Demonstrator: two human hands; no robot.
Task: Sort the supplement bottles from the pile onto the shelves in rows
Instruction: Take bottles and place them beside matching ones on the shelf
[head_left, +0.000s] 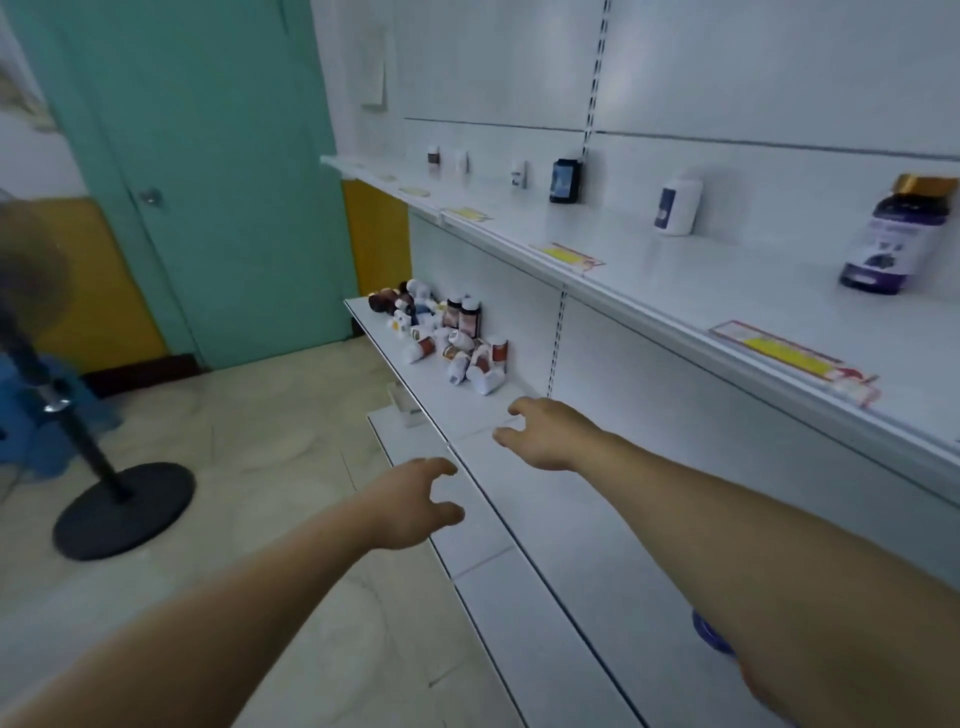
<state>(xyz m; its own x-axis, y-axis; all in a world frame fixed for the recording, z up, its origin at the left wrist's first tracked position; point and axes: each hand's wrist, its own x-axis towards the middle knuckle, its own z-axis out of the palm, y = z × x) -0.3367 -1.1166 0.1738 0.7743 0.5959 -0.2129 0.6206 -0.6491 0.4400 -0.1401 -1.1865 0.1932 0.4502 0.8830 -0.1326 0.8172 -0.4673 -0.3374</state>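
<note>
- Left hand (415, 501) reaches forward off the front edge of the middle shelf (545, 499), fingers spread and curled, grip open, holding nothing.
- Right hand (553, 434) stretched over the middle shelf, fingers apart, grip open and empty, short of the pile.
- Pile of supplement bottles (447, 335) sits at the far end of the middle shelf against the back panel; most lie tipped, a few dark ones stand upright at the back.
- Upper shelf (675, 291) carries bottles well apart in a loose row: purple bottle with gold cap (896, 236) nearest, white bottle (675, 207), dark blue-labelled bottle (565, 180), small ones farther along, too small to tell apart.
- Price tags (789, 358) along the upper shelf's front edge.
- Blue object (709, 631) partly hidden behind the right forearm, can't tell what.
- Fan stand (122, 512) on the floor at left, teal door (208, 171) behind.
</note>
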